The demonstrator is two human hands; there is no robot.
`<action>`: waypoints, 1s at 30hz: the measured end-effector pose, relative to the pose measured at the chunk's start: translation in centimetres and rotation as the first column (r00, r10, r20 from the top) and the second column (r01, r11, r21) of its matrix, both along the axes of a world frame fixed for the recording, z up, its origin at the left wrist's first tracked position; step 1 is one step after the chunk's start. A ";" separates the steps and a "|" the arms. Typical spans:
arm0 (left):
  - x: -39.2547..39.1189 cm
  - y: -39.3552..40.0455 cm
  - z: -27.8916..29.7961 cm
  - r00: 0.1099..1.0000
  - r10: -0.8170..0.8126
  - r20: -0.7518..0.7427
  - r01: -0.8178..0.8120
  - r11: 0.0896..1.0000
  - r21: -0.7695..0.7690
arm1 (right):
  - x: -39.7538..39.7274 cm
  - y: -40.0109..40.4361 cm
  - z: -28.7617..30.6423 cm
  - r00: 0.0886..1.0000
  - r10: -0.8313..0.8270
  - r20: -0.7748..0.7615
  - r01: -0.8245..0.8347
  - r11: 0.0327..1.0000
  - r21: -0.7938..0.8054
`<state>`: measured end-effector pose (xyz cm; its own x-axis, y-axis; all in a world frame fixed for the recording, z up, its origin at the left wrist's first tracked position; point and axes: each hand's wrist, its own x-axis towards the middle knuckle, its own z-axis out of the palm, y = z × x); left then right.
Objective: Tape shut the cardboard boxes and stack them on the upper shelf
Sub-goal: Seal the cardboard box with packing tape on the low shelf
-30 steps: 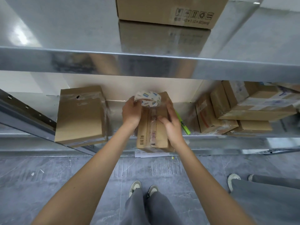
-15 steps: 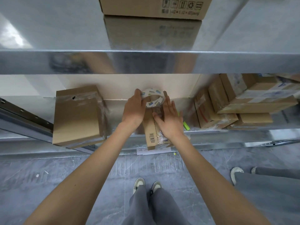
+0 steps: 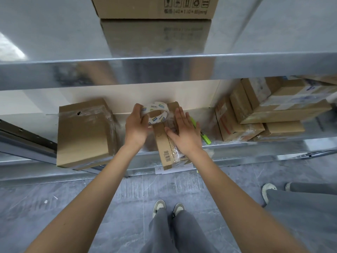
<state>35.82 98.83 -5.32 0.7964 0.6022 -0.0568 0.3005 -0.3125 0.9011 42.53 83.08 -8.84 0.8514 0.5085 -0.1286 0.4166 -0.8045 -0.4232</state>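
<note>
1 narrow cardboard box (image 3: 165, 143) lies lengthwise at the frame's centre on the lower shelf (image 3: 237, 145), its near end overhanging the shelf edge. I see my right hand (image 3: 184, 133) flat on its top, fingers straight, pressing along the right of the seam. My left hand (image 3: 136, 126) grips the tape roll (image 3: 156, 112) just left of the box's far end, the roll hovering over that end. A green marker (image 3: 201, 131) lies just right of my right hand. A larger taped box (image 3: 83, 132) sits at left, and a pile of boxes (image 3: 269, 108) at right. On the upper shelf (image 3: 54, 42), top centre, stands 1 printed box (image 3: 155, 7).
</note>
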 end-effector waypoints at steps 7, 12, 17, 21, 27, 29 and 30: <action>-1.0 2.5 0.7 0.988 -0.105 -0.116 0.141 0.917 0.372 | 0.2 -0.1 -0.1 1.000 0.027 0.008 -0.027 0.999 -0.036; -0.5 1.7 0.5 0.989 -0.046 -0.144 0.108 0.881 0.460 | 0.2 0.2 0.3 0.998 0.037 0.045 -0.031 0.991 -0.129; 0.5 0.2 -0.7 0.989 0.132 -0.070 -0.112 0.964 0.241 | -0.5 2.6 0.5 0.999 -0.009 0.035 0.017 0.967 -0.254; 1.0 -1.7 -1.3 0.939 0.304 -0.161 -0.344 0.854 -0.391 | -1.5 2.8 -0.1 0.997 -0.046 0.066 0.056 0.986 -0.155; 0.5 -1.0 -2.0 0.939 0.320 -0.129 -0.343 0.823 -0.454 | -1.9 2.8 -0.3 0.990 0.003 0.140 0.014 0.993 -0.120; 0.2 -0.2 -2.0 0.937 0.334 -0.101 -0.339 0.803 -0.491 | -2.0 2.8 -0.3 0.992 0.016 0.124 -0.001 0.992 -0.126; 0.0 0.2 -2.0 0.929 0.357 -0.093 -0.351 0.777 -0.523 | -2.0 2.8 -0.3 0.993 0.025 0.118 -0.008 0.990 -0.140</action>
<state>35.84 99.01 -7.33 0.5352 0.7228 -0.4371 0.2857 0.3321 0.8989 40.54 85.92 -9.10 0.8566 0.5067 -0.0974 0.4707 -0.8447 -0.2548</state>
